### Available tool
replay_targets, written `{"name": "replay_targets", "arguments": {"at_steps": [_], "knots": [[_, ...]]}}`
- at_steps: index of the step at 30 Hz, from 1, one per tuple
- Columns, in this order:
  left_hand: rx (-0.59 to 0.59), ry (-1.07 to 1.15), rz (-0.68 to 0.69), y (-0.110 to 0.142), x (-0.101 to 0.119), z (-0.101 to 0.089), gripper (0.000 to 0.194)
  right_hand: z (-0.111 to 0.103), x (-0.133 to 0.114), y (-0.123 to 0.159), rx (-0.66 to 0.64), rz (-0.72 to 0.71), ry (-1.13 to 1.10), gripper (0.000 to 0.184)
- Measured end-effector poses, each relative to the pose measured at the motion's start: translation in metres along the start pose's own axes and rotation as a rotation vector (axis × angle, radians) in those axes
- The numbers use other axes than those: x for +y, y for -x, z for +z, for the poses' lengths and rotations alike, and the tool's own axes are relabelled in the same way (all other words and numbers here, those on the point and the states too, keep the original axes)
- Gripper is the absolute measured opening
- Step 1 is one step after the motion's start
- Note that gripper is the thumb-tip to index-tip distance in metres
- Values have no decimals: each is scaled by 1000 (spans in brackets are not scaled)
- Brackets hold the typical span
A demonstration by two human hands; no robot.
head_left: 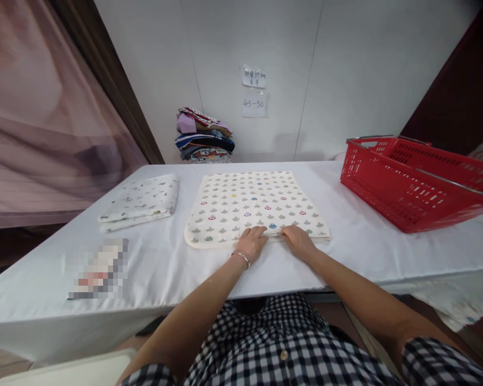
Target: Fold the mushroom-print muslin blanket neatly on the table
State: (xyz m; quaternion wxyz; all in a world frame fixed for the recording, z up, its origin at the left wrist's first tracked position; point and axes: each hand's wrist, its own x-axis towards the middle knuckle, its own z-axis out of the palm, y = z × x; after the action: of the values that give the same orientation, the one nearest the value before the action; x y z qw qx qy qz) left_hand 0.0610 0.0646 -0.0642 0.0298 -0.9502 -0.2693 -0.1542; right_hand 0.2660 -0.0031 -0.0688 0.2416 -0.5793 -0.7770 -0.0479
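A cream cloth (pixel 241 206) with rows of small grey and coloured motifs lies folded and flat on the white-covered table in front of me. Its left near corner is rounded, and the layers show along the near edge at right. My left hand (pixel 251 244), with a bracelet at the wrist, grips that near edge around its middle, fingers on top. Just to the right, my right hand (pixel 299 241) is closed on the same edge, fingers curled. The undersides of both hands are hidden, so the thumbs hardly show.
A second folded white patterned cloth (pixel 140 201) lies at left, with a blurred-out flat item (pixel 100 268) nearer me. Several folded fabrics form a stack (pixel 204 136) by the wall. A red plastic basket (pixel 414 185) stands at right on the white tablecloth (pixel 358 246).
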Motion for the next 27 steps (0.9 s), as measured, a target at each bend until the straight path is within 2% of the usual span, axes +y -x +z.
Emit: {"name": "replay_targets", "arguments": {"at_steps": [3, 7, 14, 20, 27], "knots": [[-14, -5, -27, -5, 1, 2, 22, 1, 0, 0, 8, -7, 1, 20], [24, 54, -46, -10, 5, 7, 24, 1, 0, 0, 13, -5, 2, 18], [73, 147, -122, -4, 9, 3, 22, -6, -6, 4, -38, -29, -9, 10], [-1, 131, -195, -7, 8, 6, 21, -7, -11, -1, -91, 11, 56, 15], [-68, 81, -167, -6, 12, -1, 18, -3, -7, -2, -81, -75, 126, 20]]}}
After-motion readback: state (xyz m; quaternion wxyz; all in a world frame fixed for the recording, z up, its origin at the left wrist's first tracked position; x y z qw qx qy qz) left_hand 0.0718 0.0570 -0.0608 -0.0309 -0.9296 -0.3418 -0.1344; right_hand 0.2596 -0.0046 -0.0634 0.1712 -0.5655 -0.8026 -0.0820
